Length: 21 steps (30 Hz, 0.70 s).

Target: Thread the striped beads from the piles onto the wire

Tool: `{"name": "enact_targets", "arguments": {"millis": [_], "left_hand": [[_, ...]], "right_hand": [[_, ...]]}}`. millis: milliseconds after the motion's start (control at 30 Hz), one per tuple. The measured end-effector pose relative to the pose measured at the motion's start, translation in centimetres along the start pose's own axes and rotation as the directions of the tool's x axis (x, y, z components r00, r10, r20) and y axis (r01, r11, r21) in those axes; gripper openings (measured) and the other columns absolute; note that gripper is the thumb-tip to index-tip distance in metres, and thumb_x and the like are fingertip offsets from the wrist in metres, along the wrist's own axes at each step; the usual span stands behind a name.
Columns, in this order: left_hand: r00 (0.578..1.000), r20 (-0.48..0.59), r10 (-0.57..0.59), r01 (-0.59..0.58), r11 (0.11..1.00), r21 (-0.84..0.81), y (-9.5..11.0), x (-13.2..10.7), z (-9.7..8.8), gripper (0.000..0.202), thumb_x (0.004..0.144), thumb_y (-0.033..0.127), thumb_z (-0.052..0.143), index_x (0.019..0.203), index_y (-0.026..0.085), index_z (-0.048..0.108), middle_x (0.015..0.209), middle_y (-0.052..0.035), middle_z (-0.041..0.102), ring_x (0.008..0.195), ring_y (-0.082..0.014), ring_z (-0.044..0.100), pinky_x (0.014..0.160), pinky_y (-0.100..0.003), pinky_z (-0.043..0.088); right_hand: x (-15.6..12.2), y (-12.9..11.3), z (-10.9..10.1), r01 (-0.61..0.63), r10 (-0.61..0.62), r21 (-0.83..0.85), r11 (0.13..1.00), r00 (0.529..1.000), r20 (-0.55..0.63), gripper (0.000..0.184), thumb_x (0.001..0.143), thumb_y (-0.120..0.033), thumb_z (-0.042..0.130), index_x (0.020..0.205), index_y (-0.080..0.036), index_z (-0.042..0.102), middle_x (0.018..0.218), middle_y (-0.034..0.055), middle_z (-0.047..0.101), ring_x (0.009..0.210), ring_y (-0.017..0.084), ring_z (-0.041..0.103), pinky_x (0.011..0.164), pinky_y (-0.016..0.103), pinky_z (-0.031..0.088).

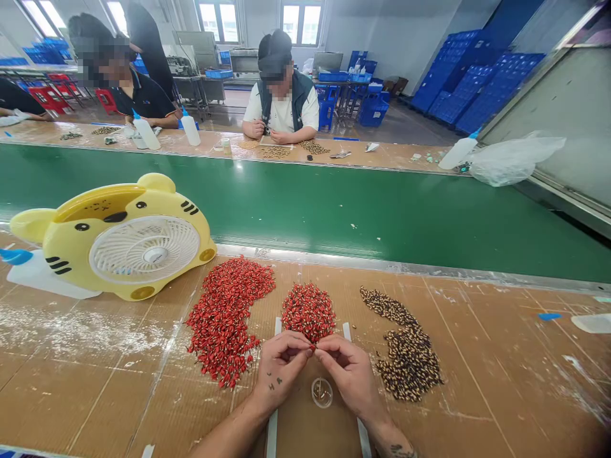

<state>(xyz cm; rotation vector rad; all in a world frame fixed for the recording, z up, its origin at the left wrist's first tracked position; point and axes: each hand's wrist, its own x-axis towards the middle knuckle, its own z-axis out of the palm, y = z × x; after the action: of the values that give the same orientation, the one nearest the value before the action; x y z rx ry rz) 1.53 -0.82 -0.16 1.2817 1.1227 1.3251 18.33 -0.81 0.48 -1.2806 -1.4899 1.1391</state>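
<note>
My left hand (284, 367) and my right hand (347, 371) meet at their fingertips over the cardboard-topped table. Pinched between them is a small red piece (312, 348), mostly covered by the fingers. Just beyond the fingertips lies a heap of small red pieces with pale tips (308, 308). To the left spreads a larger pile of the same red pieces (222, 324). A pile of small black-and-tan pieces (410, 359) curves along the right of my right hand. Between my wrists stands a small clear round cup (321, 393).
A yellow tiger-faced fan (128, 238) stands at the left beside a white bottle with a blue cap (48, 277). Past the table's far edge runs a green conveyor belt (296, 210). Across it, a co-worker (281, 102) handles small parts. A clear plastic bag (515, 159) lies far right.
</note>
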Motion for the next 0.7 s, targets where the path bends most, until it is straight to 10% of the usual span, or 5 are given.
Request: {"name": "enact_targets", "arguments": {"millis": [333, 700], "left_hand": [[0.995, 0.002, -0.105, 0.104, 0.992, -0.075, 0.8, 0.3, 0.0, 0.008, 0.074, 0.023, 0.077, 0.069, 0.018, 0.076, 0.074, -0.0087, 0.074, 0.069, -0.0196, 0.068, 0.063, -0.027, 0.054], [0.944, 0.083, -0.320, 0.330, 0.926, -0.181, 1.1, 0.6, 0.0, 0.014, 0.067, 0.027, 0.081, 0.064, 0.015, 0.074, 0.063, -0.0062, 0.073, 0.058, -0.0172, 0.065, 0.058, -0.026, 0.051]], "right_hand": [[0.3, -0.4, 0.0, 0.029, -0.029, -0.018, 0.999, 1.000, -0.011, 0.018, 0.087, -0.035, 0.067, 0.079, -0.020, 0.074, 0.081, 0.0075, 0.072, 0.077, 0.021, 0.067, 0.073, 0.031, 0.054], [1.1, 0.1, -1.3, -0.212, 0.178, 0.160, 0.964, 0.963, 0.200, 0.025, 0.079, -0.042, 0.073, 0.075, -0.018, 0.078, 0.074, 0.0065, 0.072, 0.068, 0.019, 0.064, 0.063, 0.028, 0.052]]}}
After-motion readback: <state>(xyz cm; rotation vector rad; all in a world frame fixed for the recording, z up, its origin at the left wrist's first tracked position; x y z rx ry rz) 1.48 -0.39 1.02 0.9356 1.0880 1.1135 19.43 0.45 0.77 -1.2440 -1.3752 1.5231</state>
